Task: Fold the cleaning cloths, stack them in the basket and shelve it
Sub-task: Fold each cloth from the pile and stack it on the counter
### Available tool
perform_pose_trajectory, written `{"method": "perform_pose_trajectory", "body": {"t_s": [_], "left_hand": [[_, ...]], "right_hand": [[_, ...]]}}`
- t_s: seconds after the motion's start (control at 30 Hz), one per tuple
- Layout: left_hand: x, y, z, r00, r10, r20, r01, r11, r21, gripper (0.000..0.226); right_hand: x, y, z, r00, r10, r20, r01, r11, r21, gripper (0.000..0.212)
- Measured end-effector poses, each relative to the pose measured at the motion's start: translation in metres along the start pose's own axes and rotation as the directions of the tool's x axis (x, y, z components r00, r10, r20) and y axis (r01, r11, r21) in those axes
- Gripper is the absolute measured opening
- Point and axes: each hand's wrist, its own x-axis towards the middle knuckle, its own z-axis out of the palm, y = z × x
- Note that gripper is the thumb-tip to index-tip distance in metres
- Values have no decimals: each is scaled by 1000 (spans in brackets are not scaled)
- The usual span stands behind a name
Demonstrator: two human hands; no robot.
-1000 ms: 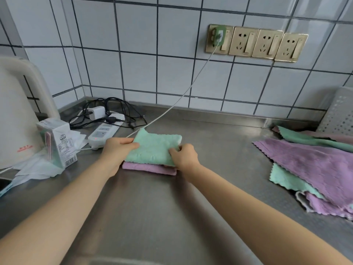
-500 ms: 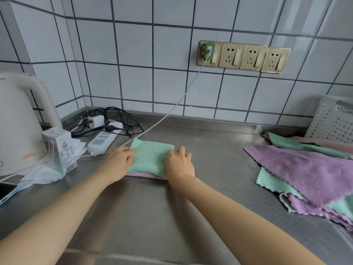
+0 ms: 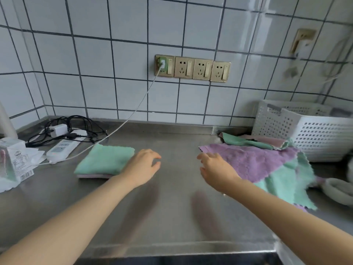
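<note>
From the head view, we see our left hand (image 3: 142,166) hovering just right of the folded green cloth (image 3: 106,159), which lies atop a folded purple cloth (image 3: 93,175) on the steel counter (image 3: 168,217). Its fingers are loosely curled and hold nothing; whether the wrist brushes the green cloth's edge, we cannot tell. Our right hand (image 3: 214,169) is nearer the work to come: its fingers are spread and relaxed, empty, with the fingertips at the left corner of the unfolded purple cloth (image 3: 254,161). That cloth tops a loose pile of green and purple cloths (image 3: 286,180), spreading away to the right of the fingers toward the white perforated basket (image 3: 313,131) by the tiled wall. We judge the next step to be drawing that purple cloth leftward onto the bare counter between the hands, the right hand leading.
</note>
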Motion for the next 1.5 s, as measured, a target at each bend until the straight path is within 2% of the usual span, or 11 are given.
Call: {"method": "perform_pose_trajectory", "body": {"t_s": [0.2, 0.37, 0.57, 0.67, 0.73, 0.8, 0.93, 1.03, 1.17, 1.33, 1.5], "left_hand": [[15, 98, 68, 973, 166, 162, -137, 975, -176, 32], [28, 189, 104, 936, 300, 184, -241, 927, -287, 44], [45, 224, 127, 945, 207, 252, -211, 977, -13, 80], [44, 226, 129, 950, 256, 178, -269, 962, 52, 66], [44, 225, 127, 944, 320, 83, -328, 939, 106, 44], [51, 219, 123, 959, 281, 25, -282, 954, 103, 23], [77, 213, 97, 988, 149, -38, -153, 980, -125, 26], [86, 223, 59, 964, 191, -183, -247, 900, -359, 32], [90, 225, 12, 926, 169, -338, -332, 792, -513, 32], [83, 211, -33, 852, 97, -514, -412, 730, -545, 28], [58, 182, -66, 799, 0, -602, -440, 682, -584, 18]], "right_hand": [[-55, 121, -28, 997, 68, -43, -77, 956, -284, 51], [-77, 183, -34, 983, 156, -93, -176, 942, -287, 57], [-68, 200, -25, 984, 116, -136, -148, 953, -265, 42], [-58, 198, -23, 980, 105, -168, -144, 960, -241, 38], [-51, 195, -21, 982, 108, -152, -144, 957, -250, 41], [-46, 191, -18, 981, 121, -150, -156, 956, -247, 39], [-40, 192, -17, 987, 111, -114, -131, 974, -186, 48], [-34, 197, -31, 977, 120, -174, -136, 987, -83, 55], [-23, 203, -71, 869, 292, -400, -242, 955, 170, 24], [-21, 176, -123, 665, 385, -640, -95, 894, 438, 15], [-27, 131, -142, 691, 327, -645, 62, 862, 503, 28]]}}
